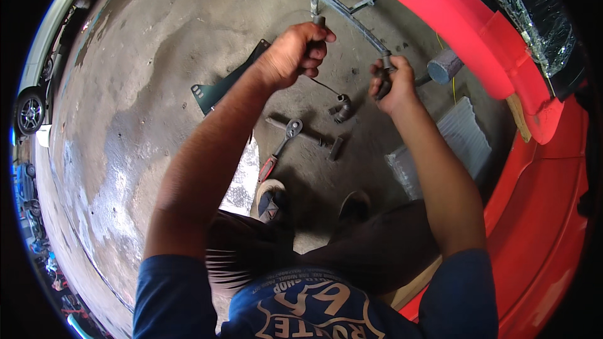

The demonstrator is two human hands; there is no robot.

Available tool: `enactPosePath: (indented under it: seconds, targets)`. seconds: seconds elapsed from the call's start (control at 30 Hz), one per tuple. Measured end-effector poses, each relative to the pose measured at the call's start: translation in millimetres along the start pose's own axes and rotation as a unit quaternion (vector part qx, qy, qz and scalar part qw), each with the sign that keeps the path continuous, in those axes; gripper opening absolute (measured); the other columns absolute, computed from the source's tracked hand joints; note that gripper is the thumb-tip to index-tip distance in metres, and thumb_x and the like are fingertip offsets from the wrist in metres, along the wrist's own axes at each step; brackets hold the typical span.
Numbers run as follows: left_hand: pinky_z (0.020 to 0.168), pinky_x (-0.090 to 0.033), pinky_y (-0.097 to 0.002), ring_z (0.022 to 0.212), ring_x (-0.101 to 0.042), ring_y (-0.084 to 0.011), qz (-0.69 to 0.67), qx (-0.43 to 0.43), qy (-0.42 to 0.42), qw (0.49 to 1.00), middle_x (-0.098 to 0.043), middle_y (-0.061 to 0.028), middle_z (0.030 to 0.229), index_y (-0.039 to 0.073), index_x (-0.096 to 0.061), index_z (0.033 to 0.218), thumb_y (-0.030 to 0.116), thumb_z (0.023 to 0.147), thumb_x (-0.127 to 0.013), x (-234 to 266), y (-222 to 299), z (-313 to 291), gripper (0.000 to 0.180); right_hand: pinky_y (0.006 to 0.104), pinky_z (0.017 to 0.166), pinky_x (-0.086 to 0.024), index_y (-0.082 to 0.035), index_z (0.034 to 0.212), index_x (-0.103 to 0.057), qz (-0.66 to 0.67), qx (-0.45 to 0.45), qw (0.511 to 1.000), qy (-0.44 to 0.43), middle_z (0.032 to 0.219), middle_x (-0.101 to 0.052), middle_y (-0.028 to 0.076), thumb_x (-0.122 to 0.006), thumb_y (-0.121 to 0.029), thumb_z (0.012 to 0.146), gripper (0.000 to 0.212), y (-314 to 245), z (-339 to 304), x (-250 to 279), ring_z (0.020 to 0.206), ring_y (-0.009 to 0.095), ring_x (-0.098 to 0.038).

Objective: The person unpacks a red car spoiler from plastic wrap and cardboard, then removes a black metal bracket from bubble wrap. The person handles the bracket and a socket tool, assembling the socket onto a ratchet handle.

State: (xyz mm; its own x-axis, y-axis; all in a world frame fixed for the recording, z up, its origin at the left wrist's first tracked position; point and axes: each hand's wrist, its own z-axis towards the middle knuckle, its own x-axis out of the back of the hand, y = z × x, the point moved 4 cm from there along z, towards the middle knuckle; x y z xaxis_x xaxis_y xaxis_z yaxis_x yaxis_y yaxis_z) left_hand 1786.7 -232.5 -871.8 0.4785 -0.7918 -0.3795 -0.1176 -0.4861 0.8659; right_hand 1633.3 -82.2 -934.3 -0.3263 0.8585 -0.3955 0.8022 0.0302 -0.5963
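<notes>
A grey metal stand (353,16) of welded tubes reaches toward me from the far side. My left hand (296,53) is closed in a fist at the lower end of its left leg, around a grey cylindrical end piece (319,21). At the end of the right-hand tube, my right hand (396,83) grips a dark grey end fitting (380,83); its fingers are slightly blurred. On the floor between my hands and feet lies a small dark caster-like part (341,110). A ratchet wrench (279,147) with a red handle rests across a hammer-like tool (314,138).
A dark green plate (229,85) with slots lies left of my hands. Red vehicle body panels (534,213) curve along the right side. A blue-grey cylinder (443,66) and a clear ribbed sheet (461,135) are near my right arm. A whitish sheet (244,182) lies by my left foot.
</notes>
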Motion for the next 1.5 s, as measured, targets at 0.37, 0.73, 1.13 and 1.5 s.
enactPosePath:
  seconds: [0.37,0.73,1.13,1.5]
  targets:
    - [0.068,-0.048,-0.0367,0.065,-0.05,-0.0153,-0.213,-0.07,0.077,0.972,-0.055,-0.0028,0.075,0.009,-0.055,0.087,0.026,0.095,-0.056,29.4,38.2,-35.1,0.019,0.0271,0.033,-0.032,-0.014,0.077,-0.055,-0.219,-0.044,0.927,-0.301,0.066,-0.056,0.001,-0.045,-0.044,0.096,0.037,89.6,-46.3,-89.3,0.038,0.011,-0.042]
    - [0.043,-0.023,-0.0249,0.046,-0.031,-0.0083,-0.169,-0.239,0.465,0.835,-0.04,0.0037,0.059,0.014,-0.045,0.072,0.032,0.101,-0.053,233.0,84.2,-95.6,0.035,0.0341,0.059,-0.042,-0.005,0.07,-0.059,-0.617,-0.015,0.767,-0.175,0.065,-0.058,0.004,-0.051,-0.037,0.09,0.039,132.5,41.7,7.1,0.06,0.014,-0.054]
    - [0.09,-0.052,-0.0446,0.103,-0.068,-0.0334,0.554,0.171,0.261,0.772,-0.069,-0.0222,0.111,0.009,-0.056,0.133,0.039,0.088,-0.069,290.3,-132.0,8.4,0.056,0.025,0.039,-0.039,-0.011,0.126,-0.058,-0.345,0.01,0.928,-0.143,0.089,-0.066,0.01,-0.049,-0.036,0.094,0.041,85.2,206.5,-23.2,0.046,0.009,-0.045]
    - [0.096,-0.051,-0.0427,0.109,-0.068,-0.0333,0.567,0.181,0.222,0.772,-0.068,-0.0216,0.119,0.006,-0.062,0.132,0.028,0.089,-0.071,303.5,-154.3,17.2,0.049,0.0445,0.077,-0.05,-0.013,0.139,-0.053,-0.651,0.345,0.632,0.242,0.123,-0.063,0.014,-0.052,-0.061,0.092,0.067,9.3,399.1,-92.1,0.095,0.029,-0.063]
